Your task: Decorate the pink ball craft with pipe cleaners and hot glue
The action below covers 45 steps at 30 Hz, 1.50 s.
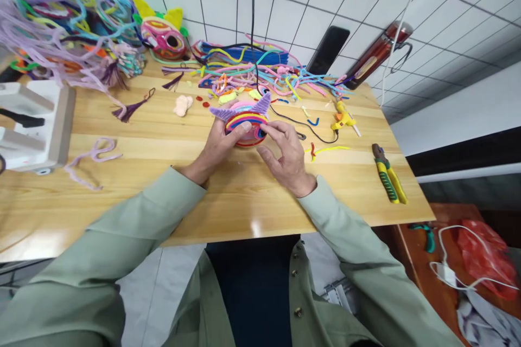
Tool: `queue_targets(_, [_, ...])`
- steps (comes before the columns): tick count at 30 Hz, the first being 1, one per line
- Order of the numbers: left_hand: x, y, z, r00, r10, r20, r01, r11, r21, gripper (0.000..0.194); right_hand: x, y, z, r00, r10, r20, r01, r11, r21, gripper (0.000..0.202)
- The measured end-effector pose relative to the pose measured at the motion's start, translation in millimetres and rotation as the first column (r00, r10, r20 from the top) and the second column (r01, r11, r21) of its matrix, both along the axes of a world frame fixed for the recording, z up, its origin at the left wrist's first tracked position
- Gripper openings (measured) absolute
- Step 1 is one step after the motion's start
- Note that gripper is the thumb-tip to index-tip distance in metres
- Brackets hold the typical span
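Over the middle of the wooden table (195,190), my left hand (220,143) grips a colourful pipe-cleaner mask (246,118) by its left side, thumb across the front. Two fuzzy purple horns stick up from its top, and coloured bands run across it. My right hand (286,157) is at the mask's right side, index fingertip touching it near a dark round eye; thumb and fingers are apart. Behind the mask lie loose coloured pipe cleaners (285,78). A yellow glue gun (344,118) rests to the right, its black cable running behind my right hand.
Green-and-yellow pliers (388,173) lie near the right edge. A similar mask with yellow horns (163,37) stands at the back left beside a big pipe-cleaner heap (61,27). A white device (36,124) is at left. A phone (329,49) and red bottle (378,54) lean at the wall.
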<state>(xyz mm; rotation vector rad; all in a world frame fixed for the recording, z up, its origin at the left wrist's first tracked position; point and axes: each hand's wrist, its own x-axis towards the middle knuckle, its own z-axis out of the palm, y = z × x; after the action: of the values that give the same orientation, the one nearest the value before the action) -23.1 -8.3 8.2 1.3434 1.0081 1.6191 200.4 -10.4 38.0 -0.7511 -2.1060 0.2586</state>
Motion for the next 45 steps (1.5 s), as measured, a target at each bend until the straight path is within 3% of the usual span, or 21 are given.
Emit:
queue_targets(10, [-4.2, -4.7, -4.2, 0.999, -0.030, -0.034, 0.029, 0.999, -0.020, 0.065, -6.8, -2.7, -3.4, 0.991, -0.041, 0.124, 0.027, 0.993, 0.112, 0.047])
queue_targets(14, [-2.2, -3.6, -4.2, 1.000, -0.009, -0.004, 0.008, 0.998, -0.059, 0.070, -2.7, -5.4, 12.9, 1.000, -0.018, 0.000, 0.017, 0.984, 0.179, 0.038])
queue_targets(17, [-1.6, -3.5, -0.4, 1.000, -0.010, -0.003, 0.009, 0.998, -0.062, 0.073, 18.8, 4.8, 36.3, 0.978, -0.153, -0.143, 0.163, 0.984, 0.066, 0.034])
queue_targets(20, [-1.9, -5.6, 3.3, 0.999, 0.026, -0.019, -0.027, 0.997, -0.075, 0.069, 57.7, 23.1, 54.5, 0.929, -0.335, -0.159, 0.312, 0.938, -0.153, 0.038])
queue_targets(24, [-1.5, -10.3, 5.6, 0.994, 0.043, -0.098, -0.053, 0.994, -0.098, 0.079, 113.3, 40.9, 52.9, 0.880, -0.475, -0.025, 0.432, 0.820, -0.376, 0.041])
queue_targets(27, [-0.3, -13.0, 7.2, 0.987, 0.003, -0.161, -0.024, 0.992, -0.128, 0.096, 134.5, 47.7, 43.8, 0.840, -0.534, 0.092, 0.519, 0.744, -0.420, 0.033])
queue_targets(29, [0.1, -13.8, 8.2, 0.980, 0.001, -0.199, -0.026, 0.992, -0.125, 0.102, 133.9, 52.2, 40.4, 0.843, -0.510, 0.171, 0.531, 0.740, -0.413, 0.022])
queue_targets(32, [-0.2, -13.4, 7.3, 0.976, -0.003, -0.216, -0.026, 0.991, -0.130, 0.102, 114.1, 58.9, 37.9, 0.872, -0.367, 0.325, 0.476, 0.793, -0.380, 0.008])
queue_targets(36, [0.4, -10.7, 0.0, 0.977, -0.001, -0.212, -0.023, 0.993, -0.113, 0.091, 73.5, 66.2, 28.1, 0.784, -0.173, 0.596, 0.404, 0.872, -0.277, 0.028])
queue_targets(40, [2.4, -8.0, -4.3, 0.988, -0.007, -0.155, -0.003, 0.998, -0.064, 0.076, 50.3, 75.6, 11.5, 0.695, -0.174, 0.698, 0.398, 0.901, -0.172, 0.026])
queue_targets(45, [1.9, -8.1, -3.4, 0.992, 0.000, -0.124, -0.011, 0.996, -0.088, 0.078, 54.3, 84.2, -0.6, 0.698, -0.243, 0.674, 0.401, 0.912, -0.087, 0.023])
